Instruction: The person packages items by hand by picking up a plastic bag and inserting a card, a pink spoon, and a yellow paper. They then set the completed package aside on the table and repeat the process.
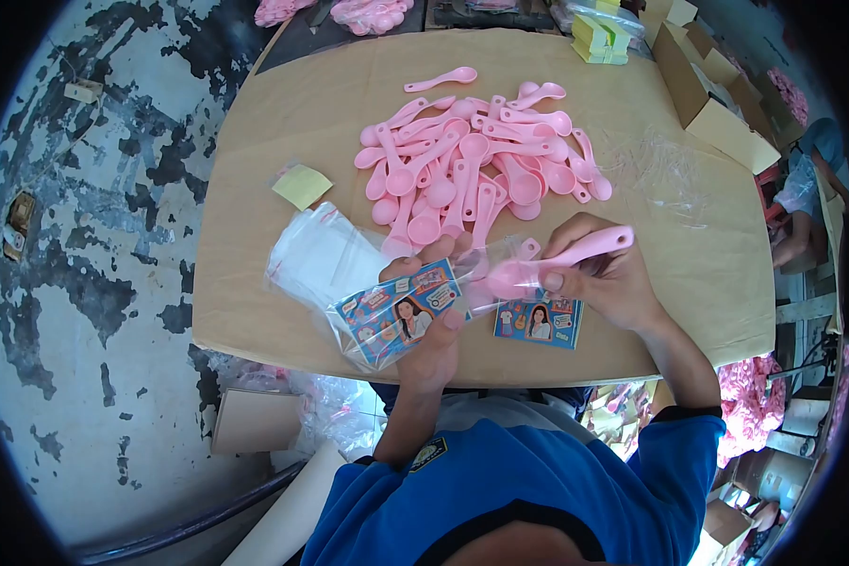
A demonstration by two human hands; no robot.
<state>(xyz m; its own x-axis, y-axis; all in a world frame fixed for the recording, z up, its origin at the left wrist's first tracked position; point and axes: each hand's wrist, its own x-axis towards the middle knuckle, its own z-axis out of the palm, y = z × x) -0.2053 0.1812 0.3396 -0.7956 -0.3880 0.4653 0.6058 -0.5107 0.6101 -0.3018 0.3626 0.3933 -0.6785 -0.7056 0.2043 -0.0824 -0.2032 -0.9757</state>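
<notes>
a stack of clear bags (316, 255) lies at left on the brown table (283, 123). the left hand (429, 354) pinches a clear bag (476, 283) containing a printed card (396, 316). a glossy pink spoon (575, 253), bowl at the bag's mouth, sits gripped by its handle in the right hand (618, 288), near the spoon pile (476, 160).

We sit at a tan tabletop (255, 316) that spreads under and beyond our left hand (426, 316) and right hand (602, 275). Left of the left hand, the grey floor (85, 283) shows dark, peeling patches. Well beyond the right hand, open cardboard boxes (703, 99) crowd the table's far corner. The light is soft and even.
</notes>
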